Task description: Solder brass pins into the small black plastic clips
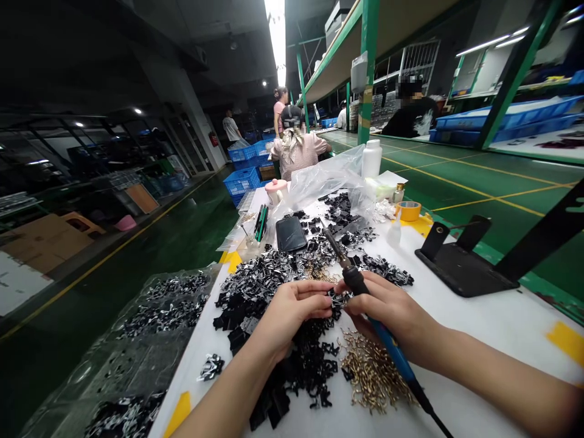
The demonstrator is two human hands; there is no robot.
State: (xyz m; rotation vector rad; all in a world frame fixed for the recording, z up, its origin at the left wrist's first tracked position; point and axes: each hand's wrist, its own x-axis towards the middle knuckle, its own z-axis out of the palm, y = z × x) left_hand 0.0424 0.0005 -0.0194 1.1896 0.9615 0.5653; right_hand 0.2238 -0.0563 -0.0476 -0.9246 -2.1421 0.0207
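Note:
My right hand (395,310) is wrapped around the grip of a soldering iron (352,277), whose tip points up and away from me and whose cord trails toward me. My left hand (296,304) pinches a small black part (330,292), mostly hidden by the fingers. Both hands nearly meet over the white tabletop. Below them lie a heap of small black pieces (314,359) and a pile of gold-coloured bent hooks (376,374). A large heap of black and silver parts (260,277) spreads beyond my left hand.
A phone (291,234) lies behind the heap, near a lidded mug (276,191) and a plastic bag (328,179). To the right stand a black metal bracket (465,267), orange tape (409,211) and a white bottle (371,159). Bagged parts (173,304) sit left. Co-workers are farther back.

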